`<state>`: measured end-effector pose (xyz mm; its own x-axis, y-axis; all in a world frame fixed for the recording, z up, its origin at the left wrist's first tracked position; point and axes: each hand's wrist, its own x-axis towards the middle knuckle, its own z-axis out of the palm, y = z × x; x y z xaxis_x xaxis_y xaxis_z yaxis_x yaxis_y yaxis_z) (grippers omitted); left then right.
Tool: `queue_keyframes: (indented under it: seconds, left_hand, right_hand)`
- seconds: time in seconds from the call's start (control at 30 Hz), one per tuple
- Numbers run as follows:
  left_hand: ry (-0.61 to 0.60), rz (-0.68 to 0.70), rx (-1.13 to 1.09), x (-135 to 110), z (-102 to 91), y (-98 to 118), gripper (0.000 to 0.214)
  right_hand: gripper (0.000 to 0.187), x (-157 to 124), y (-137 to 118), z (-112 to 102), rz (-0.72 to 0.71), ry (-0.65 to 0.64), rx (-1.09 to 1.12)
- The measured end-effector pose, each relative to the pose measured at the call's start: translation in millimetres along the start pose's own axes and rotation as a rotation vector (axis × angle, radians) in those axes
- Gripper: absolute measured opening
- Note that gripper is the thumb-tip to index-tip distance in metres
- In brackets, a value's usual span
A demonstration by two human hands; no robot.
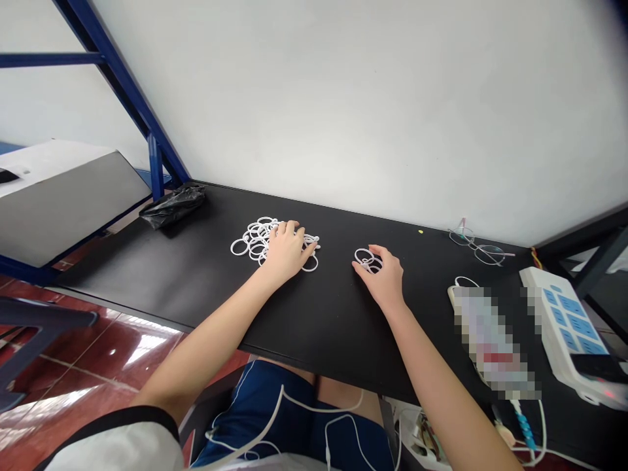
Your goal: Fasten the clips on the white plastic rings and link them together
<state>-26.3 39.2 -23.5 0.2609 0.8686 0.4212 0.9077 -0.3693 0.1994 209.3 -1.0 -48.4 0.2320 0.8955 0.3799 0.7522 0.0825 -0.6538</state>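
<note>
A loose pile of thin white rings with small eyelets, like curtain rings (240, 246), lies on the black table (314, 320). My left hand (287, 250) rests palm down over the right part of this pile, fingers spread, hiding some rings beneath it. Off to the right, a small group of the same white rings (364, 254) sits on the tabletop. My right hand (385, 271) curves around that group, with the thumb at its near left side and the fingers behind. The exact contact under the right fingers is partly hidden.
Folded black plastic (174, 206) lies at the table's far left corner. On the right are eyeglasses (475, 245), a blurred phone (493, 343) on a cable and a white power strip (564, 327). A white wall (343, 118) rises behind the table; a blue frame (154, 163) stands left.
</note>
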Motion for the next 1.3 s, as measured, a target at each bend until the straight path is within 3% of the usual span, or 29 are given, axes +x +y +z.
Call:
queue_keyframes:
  seconds: [0.17, 0.37, 0.7, 0.87, 1.03, 1.3]
  left_hand:
    - [0.023, 0.017, -0.019, 1, -4.0, 4, 0.037]
    - [0.059, 0.055, -0.115, 1, -7.7, 8, 0.032]
    - [0.061, 0.265, -0.53, -5, -11.9, 28, 0.022]
    - [-0.019, 0.322, -0.654, -9, -12.7, 36, 0.023]
    - [-0.093, 0.287, -0.794, -10, -13.7, 39, 0.031]
    - [-0.242, 0.081, -1.118, -5, -11.6, 35, 0.029]
  right_hand:
    - [0.041, 0, -6, -1, 0.001, -0.012, 0.009]
    - [0.04, -3, -16, -6, -0.107, 0.045, 0.066]
    - [0.041, -9, -28, -8, -0.259, 0.114, 0.159]
    - [0.042, -12, -31, -10, -0.288, 0.091, 0.225]
    - [0.044, -14, -32, -10, -0.301, 0.033, 0.335]
    - [0.046, -18, -33, -8, -0.338, -0.032, 0.416]
